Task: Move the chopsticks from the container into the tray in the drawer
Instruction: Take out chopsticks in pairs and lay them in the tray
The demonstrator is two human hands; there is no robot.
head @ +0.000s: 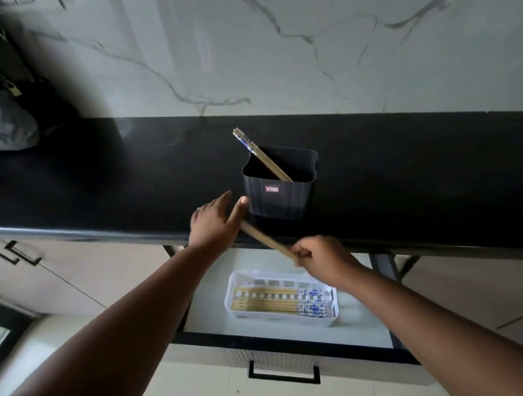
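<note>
- Standing open below the black counter (100,189), one drawer (293,333) holds one white tray (333,311).
- Tray: several chopsticks lying flat side by side, blue-patterned ends to the right; exact count unclear.
- One dark container (280,201) on counter near front edge, two chopsticks (262,156) leaning inside, tops poking out up-left.
- Left hand (216,228) flat, fingers straight, just beside container, over the held chopsticks' far end.
- Right hand (320,258) pinches held chopsticks (266,240) at one end, above drawer.
</note>
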